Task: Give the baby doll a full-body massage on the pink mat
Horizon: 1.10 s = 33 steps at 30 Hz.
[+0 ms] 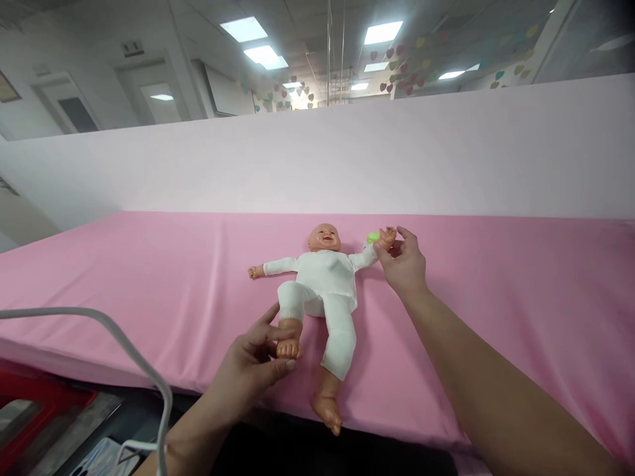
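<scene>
A baby doll (326, 272) with a white cloth body lies on its back on a pink sheet (163, 277), its head toward the wall. My left hand (253, 354) grips the doll's foot on the left side of the view, and that leg is bent and lifted. The other leg stretches down to the sheet's front edge. With its fingers around the doll's raised wrist, my right hand (404, 261) holds the arm on the right. A bright green round thing (373, 237) shows partly behind that doll hand.
A white wall (317, 162) with clear glass above it runs behind the pink surface. At the lower left a grey cable (119, 334) curves across the view near my left forearm. A red frame (44, 403) stands below the bed's edge.
</scene>
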Each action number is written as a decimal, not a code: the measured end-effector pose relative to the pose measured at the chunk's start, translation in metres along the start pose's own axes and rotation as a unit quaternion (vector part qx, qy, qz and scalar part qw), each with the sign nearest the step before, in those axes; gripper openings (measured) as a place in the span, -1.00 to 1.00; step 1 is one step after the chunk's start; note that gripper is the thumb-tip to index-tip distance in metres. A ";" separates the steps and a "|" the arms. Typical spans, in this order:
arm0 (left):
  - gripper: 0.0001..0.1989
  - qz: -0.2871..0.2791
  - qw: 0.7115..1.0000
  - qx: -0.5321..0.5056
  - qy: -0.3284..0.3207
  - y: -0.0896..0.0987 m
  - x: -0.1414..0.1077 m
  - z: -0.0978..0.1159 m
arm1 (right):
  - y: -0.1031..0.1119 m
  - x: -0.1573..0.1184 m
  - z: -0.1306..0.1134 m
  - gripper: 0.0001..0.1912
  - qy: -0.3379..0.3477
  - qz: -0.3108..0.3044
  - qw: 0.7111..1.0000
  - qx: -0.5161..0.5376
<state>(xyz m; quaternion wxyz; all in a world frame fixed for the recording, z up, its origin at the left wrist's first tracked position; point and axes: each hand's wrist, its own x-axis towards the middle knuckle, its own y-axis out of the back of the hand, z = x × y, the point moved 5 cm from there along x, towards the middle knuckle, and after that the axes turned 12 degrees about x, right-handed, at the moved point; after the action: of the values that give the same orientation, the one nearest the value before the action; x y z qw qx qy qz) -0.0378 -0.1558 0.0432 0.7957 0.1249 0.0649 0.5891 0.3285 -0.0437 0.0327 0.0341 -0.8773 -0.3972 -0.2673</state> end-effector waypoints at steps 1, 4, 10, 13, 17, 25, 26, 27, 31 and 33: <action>-0.71 -0.001 1.000 0.000 -0.006 -0.002 0.006 0.005 | -0.005 -0.005 -0.010 -0.24 0.038 -0.010 0.999 0.006; -0.67 -0.005 1.000 0.000 -0.014 -0.008 0.027 0.013 | -0.024 -0.021 -0.031 -0.50 0.142 -0.093 0.985 -0.028; -0.68 0.003 1.000 0.016 -0.025 -0.019 0.062 0.015 | -0.064 -0.051 -0.037 -0.68 0.296 -0.273 0.907 -0.126; -0.64 0.005 1.000 0.013 -0.021 -0.023 0.071 0.014 | -0.073 -0.058 -0.036 -0.68 0.317 -0.293 0.890 -0.151; -0.69 0.009 1.000 -0.003 -0.014 -0.025 0.065 0.009 | -0.066 -0.052 -0.036 -0.69 0.282 -0.258 0.919 -0.097; -0.65 0.035 0.998 -0.006 -0.045 -0.001 0.012 -0.017 | 0.002 0.006 0.010 -0.42 -0.014 0.033 0.999 0.039; -0.66 0.032 0.998 -0.003 -0.044 0.002 0.006 -0.022 | 0.007 0.011 0.021 -0.41 -0.051 0.042 0.998 0.021; -0.65 0.026 0.999 -0.002 -0.041 0.005 0.000 -0.026 | 0.010 0.015 0.033 -0.40 -0.087 0.043 0.995 0.001; -0.63 -0.016 1.000 -0.002 -0.003 0.008 -0.017 -0.043 | 0.015 0.022 0.069 -0.29 -0.205 0.014 0.975 -0.083; -0.65 -0.028 1.000 -0.001 0.015 0.007 -0.022 -0.049 | 0.013 0.021 0.077 -0.20 -0.233 -0.028 0.963 -0.133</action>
<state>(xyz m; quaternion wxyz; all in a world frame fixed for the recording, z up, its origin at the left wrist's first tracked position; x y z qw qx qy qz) -0.0635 -0.1682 -0.0031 0.8107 0.1137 0.0794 0.5688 0.3828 -0.0170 -0.0203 -0.1833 -0.9006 -0.3794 -0.1070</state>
